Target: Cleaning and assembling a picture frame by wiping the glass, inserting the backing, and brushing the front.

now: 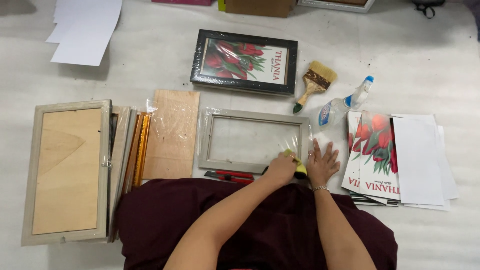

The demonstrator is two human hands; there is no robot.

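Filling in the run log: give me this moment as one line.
left hand: holds yellow tool at grey frame corner | right hand: flat beside frame | nearby: red cutter, brush, spray bottle

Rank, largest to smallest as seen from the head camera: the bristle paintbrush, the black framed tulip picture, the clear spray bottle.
1. Black framed tulip picture, plainly largest.
2 and 3. Bristle paintbrush and clear spray bottle look alike in size; no ranking between them.

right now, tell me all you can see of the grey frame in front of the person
The grey frame is an open rectangle of pale, wood-like moulding, lying flat, long side across, on clear plastic wrap. The left hand, holding a yellow-handled tool, works at its lower right corner; the right hand rests flat beside it.
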